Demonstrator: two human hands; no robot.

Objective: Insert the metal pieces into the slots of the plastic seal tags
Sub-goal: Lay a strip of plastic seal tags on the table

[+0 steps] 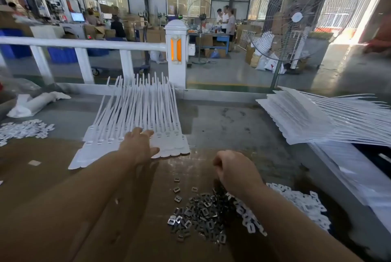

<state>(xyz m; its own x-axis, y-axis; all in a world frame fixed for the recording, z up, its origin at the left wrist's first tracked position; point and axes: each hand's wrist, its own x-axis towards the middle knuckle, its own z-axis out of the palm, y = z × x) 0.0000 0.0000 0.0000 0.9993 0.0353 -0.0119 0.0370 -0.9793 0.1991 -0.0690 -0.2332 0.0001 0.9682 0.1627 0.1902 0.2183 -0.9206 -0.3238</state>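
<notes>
Resting flat with fingers spread, the left hand (140,148) presses the row of white seal tags (137,118) on the worktable (222,118); the right hand (233,172), fingers curled, content unclear, hovers over the metal pieces (201,215) nearby.

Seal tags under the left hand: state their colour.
White seal tags, clearest in the head view.

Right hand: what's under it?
The right hand hovers curled over the far edge of the metal pieces pile. Its fingers hide whether it holds one.
</notes>
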